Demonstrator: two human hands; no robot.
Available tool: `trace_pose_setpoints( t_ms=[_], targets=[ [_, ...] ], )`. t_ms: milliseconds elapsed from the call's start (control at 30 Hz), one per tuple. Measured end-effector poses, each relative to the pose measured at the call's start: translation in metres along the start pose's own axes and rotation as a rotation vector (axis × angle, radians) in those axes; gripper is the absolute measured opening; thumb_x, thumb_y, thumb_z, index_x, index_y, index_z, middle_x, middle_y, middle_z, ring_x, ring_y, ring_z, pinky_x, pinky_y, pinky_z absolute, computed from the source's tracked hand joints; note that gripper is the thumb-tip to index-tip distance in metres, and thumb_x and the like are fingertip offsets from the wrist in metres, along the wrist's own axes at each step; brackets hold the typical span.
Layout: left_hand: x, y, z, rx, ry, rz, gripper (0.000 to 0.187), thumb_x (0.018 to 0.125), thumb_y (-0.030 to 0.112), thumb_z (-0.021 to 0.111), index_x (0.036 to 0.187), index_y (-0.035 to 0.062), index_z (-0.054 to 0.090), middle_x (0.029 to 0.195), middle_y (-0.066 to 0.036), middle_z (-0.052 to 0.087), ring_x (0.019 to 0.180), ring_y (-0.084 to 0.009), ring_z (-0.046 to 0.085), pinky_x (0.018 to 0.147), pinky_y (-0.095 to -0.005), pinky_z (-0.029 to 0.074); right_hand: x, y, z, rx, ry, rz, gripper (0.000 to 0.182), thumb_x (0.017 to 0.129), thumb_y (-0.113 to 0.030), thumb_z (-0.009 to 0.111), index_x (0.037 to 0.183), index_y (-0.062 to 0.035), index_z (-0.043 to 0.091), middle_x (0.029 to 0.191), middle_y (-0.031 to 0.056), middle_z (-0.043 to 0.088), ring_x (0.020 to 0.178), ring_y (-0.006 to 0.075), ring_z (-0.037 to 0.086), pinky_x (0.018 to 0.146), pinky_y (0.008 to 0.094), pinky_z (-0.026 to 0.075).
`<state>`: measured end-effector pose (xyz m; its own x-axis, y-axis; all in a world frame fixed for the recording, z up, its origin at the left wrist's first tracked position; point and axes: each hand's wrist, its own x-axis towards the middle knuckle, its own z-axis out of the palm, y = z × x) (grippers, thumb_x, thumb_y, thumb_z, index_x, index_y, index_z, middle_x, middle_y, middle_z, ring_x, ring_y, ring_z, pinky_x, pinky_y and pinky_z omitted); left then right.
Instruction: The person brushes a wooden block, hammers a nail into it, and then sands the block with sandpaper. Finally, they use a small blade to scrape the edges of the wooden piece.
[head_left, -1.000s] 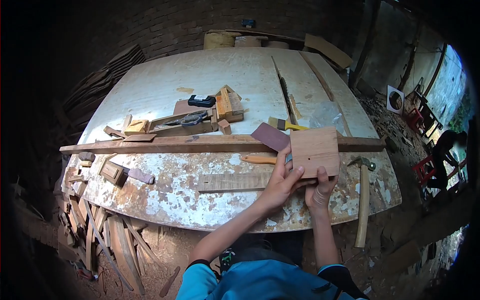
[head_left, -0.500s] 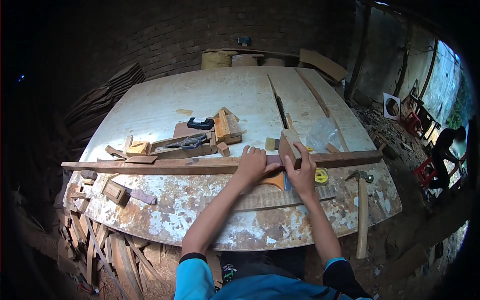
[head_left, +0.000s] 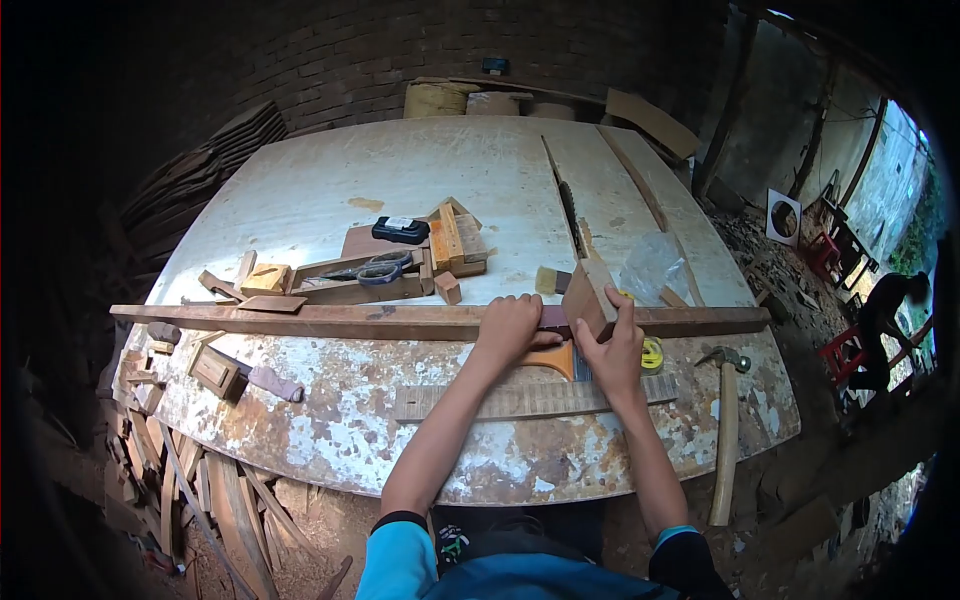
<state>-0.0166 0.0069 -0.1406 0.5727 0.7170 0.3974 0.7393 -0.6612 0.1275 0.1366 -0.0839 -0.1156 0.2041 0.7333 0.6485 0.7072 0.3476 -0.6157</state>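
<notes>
A long wooden bar (head_left: 400,322) runs across the worktable. My left hand (head_left: 508,332) is closed over the bar near its middle, thumb along the near side. My right hand (head_left: 614,348) grips a flat wooden block (head_left: 590,300), tilted on edge at the bar between fingers and thumb. A reddish-brown patch (head_left: 553,317) shows on the bar between my hands. Just below lies a tool with an orange handle (head_left: 548,358), partly hidden by my hands. A brush (head_left: 550,281) with pale bristles is behind the block. A striped wooden strip (head_left: 480,399) lies in front of my wrists.
A hammer (head_left: 728,430) lies at the right edge and a yellow tape roll (head_left: 652,354) beside my right hand. Scissors (head_left: 385,267) rest on a wooden box, near wood blocks (head_left: 458,240). A saw blade (head_left: 570,215) pokes through the tabletop. Another person (head_left: 885,330) sits at far right.
The block in my right hand has turned, showing more of its broad face. My left hand stays on the bar. The whole view has shifted slightly.
</notes>
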Motion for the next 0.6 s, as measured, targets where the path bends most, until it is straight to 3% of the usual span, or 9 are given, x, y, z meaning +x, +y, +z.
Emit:
trace_pose_setpoints(
  t_ms=[67, 200, 233, 333, 367, 467, 600],
  targets=[
    [-0.001, 0.003, -0.002, 0.011, -0.009, 0.0, 0.062, 0.063, 0.058, 0.071, 0.082, 0.001, 0.059, 0.074, -0.011, 0.063, 0.073, -0.0261, 0.065, 0.063, -0.0363, 0.051, 0.016, 0.001, 0.007, -0.008, -0.026, 0.003, 0.051, 0.077, -0.009, 0.067, 0.12, 0.0008, 0.043, 0.111, 0.0279, 0.059, 0.1, 0.043, 0.059, 0.081, 0.0441, 0.05],
    [-0.006, 0.003, -0.012, -0.065, 0.006, 0.038, 0.053, 0.079, 0.053, 0.06, 0.085, 0.0003, 0.058, 0.079, -0.016, 0.062, 0.077, -0.0313, 0.063, 0.068, -0.0413, 0.049, 0.024, -0.004, 0.019, -0.038, 0.016, -0.025, 0.05, 0.077, -0.009, 0.066, 0.121, 0.0009, 0.043, 0.11, 0.0277, 0.059, 0.1, 0.0433, 0.059, 0.081, 0.044, 0.05],
    [-0.007, 0.006, -0.014, -0.05, -0.017, -0.009, 0.048, 0.085, 0.048, 0.053, 0.094, 0.0015, 0.061, 0.088, -0.016, 0.062, 0.082, -0.0313, 0.062, 0.072, -0.0411, 0.048, 0.019, 0.001, 0.021, -0.035, 0.073, -0.064, 0.05, 0.077, -0.009, 0.066, 0.121, 0.0007, 0.043, 0.109, 0.0275, 0.06, 0.1, 0.0434, 0.059, 0.081, 0.044, 0.05],
    [-0.008, 0.0, -0.001, -0.232, 0.155, -0.032, 0.043, 0.089, 0.043, 0.05, 0.103, 0.0042, 0.062, 0.096, -0.014, 0.061, 0.085, -0.0311, 0.061, 0.075, -0.0403, 0.048, 0.009, -0.001, 0.012, 0.02, 0.151, -0.006, 0.053, 0.076, -0.009, 0.069, 0.122, -0.0008, 0.044, 0.11, 0.0246, 0.06, 0.1, 0.0408, 0.061, 0.082, 0.0425, 0.05],
    [-0.008, 0.0, 0.001, -0.28, 0.231, -0.022, 0.036, 0.09, 0.038, 0.049, 0.097, 0.0056, 0.063, 0.089, -0.014, 0.06, 0.082, -0.0301, 0.062, 0.07, -0.0417, 0.048, 0.007, -0.001, 0.008, 0.054, 0.149, 0.043, 0.055, 0.075, -0.01, 0.07, 0.123, -0.0016, 0.044, 0.111, 0.023, 0.06, 0.1, 0.039, 0.061, 0.083, 0.0418, 0.05],
    [-0.007, 0.001, 0.001, -0.243, 0.204, -0.034, 0.037, 0.089, 0.038, 0.05, 0.096, 0.0048, 0.064, 0.089, -0.014, 0.06, 0.083, -0.0299, 0.062, 0.07, -0.0424, 0.048, 0.005, 0.004, 0.005, 0.021, 0.173, 0.037, 0.056, 0.074, -0.009, 0.071, 0.124, -0.0042, 0.045, 0.113, 0.0211, 0.06, 0.1, 0.0378, 0.062, 0.083, 0.041, 0.049],
    [-0.001, -0.003, -0.003, -0.22, -0.011, -0.118, 0.037, 0.09, 0.038, 0.049, 0.096, 0.004, 0.062, 0.09, -0.015, 0.061, 0.084, -0.0311, 0.062, 0.072, -0.0433, 0.047, 0.003, -0.003, 0.01, -0.025, 0.148, -0.045, 0.052, 0.076, -0.009, 0.069, 0.122, -0.0043, 0.045, 0.113, 0.0219, 0.06, 0.1, 0.0409, 0.061, 0.081, 0.0432, 0.05]
  ],
)
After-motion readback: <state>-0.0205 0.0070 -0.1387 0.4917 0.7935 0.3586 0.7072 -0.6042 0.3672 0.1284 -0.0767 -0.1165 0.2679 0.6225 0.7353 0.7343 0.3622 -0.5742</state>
